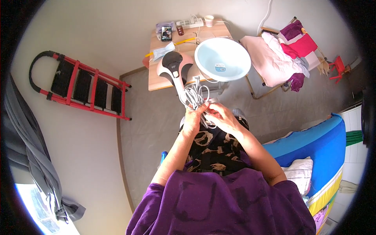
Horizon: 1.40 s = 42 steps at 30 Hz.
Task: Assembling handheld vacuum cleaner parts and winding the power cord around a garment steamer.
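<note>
A coiled grey-white power cord (194,96) hangs in loops between my hands, in front of my lap. My left hand (192,118) is closed around the lower part of the bundle. Beside it, the bent fingers of my right hand (222,117) pinch at the loops. Just beyond the coil, a pink, white and black appliance (176,64), which looks like a handheld mite vacuum cleaner, lies on the table's near edge with its handle toward me. The cord's plug (196,79) sticks up at the top of the coil.
The wooden table (156,84) also bears a pale blue basin (237,66), a face mask (163,51), a phone (167,33), a power strip (190,23) and a paper cup (209,20). A red stepladder (92,88) leans left. Clothes cover a chair (270,58) at right, beyond a blue bed (305,145).
</note>
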Available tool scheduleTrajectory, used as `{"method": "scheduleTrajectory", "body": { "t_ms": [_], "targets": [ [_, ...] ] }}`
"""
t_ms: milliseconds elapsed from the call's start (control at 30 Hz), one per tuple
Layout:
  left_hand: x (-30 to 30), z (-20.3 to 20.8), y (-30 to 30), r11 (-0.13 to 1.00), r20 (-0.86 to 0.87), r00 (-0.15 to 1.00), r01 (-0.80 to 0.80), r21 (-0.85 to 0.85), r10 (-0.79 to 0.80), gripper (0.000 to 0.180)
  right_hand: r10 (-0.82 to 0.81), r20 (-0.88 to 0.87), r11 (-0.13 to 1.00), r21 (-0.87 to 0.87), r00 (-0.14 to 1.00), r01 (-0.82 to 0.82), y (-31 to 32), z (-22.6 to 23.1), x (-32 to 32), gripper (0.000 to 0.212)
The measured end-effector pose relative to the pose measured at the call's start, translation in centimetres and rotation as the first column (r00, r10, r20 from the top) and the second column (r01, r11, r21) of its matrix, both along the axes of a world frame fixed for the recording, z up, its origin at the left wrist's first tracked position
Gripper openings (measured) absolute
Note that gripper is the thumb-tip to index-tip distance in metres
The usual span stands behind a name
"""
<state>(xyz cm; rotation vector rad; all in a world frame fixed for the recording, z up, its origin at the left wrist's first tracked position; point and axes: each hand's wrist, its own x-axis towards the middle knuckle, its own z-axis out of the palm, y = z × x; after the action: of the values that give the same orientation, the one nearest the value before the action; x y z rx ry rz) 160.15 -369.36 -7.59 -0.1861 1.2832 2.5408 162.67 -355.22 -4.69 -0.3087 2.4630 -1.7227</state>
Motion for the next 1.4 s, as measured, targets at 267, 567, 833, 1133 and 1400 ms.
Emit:
{"method": "scheduleTrajectory", "body": {
  "t_ms": [267,567,833,1133,1400],
  "targets": [
    [-0.1,-1.5,-0.1,0.995,-0.03,0.998,0.066,0.077,-0.064,0.032,0.073,-0.169,0.997,0.005,0.983,-0.073,-1.5,-1.8,-0.6,0.049],
    [0.0,-1.7,0.0,0.982,-0.06,0.99,0.133,0.133,-0.125,0.047,-0.027,-0.125,0.964,0.258,0.992,0.058,-1.7,-0.9,-1.1,0.043],
    [-0.3,-1.9,-0.3,0.979,-0.007,0.99,0.138,0.15,-0.139,0.044,-0.03,-0.181,0.935,0.343,0.983,0.091,-1.7,-1.6,-1.7,0.043],
    [-0.5,-1.0,-0.9,0.969,-0.078,0.971,0.218,-0.116,-0.228,0.055,-0.08,-0.156,0.876,0.46,0.985,0.144,-1.5,-0.2,-1.7,0.046],
    [-2.0,-0.5,-4.9,0.747,-0.077,0.821,0.471,-0.47,-0.566,0.055,-0.065,-0.06,0.892,0.444,0.996,0.085,0.0,-1.0,-1.7,0.045]
  ]
}}
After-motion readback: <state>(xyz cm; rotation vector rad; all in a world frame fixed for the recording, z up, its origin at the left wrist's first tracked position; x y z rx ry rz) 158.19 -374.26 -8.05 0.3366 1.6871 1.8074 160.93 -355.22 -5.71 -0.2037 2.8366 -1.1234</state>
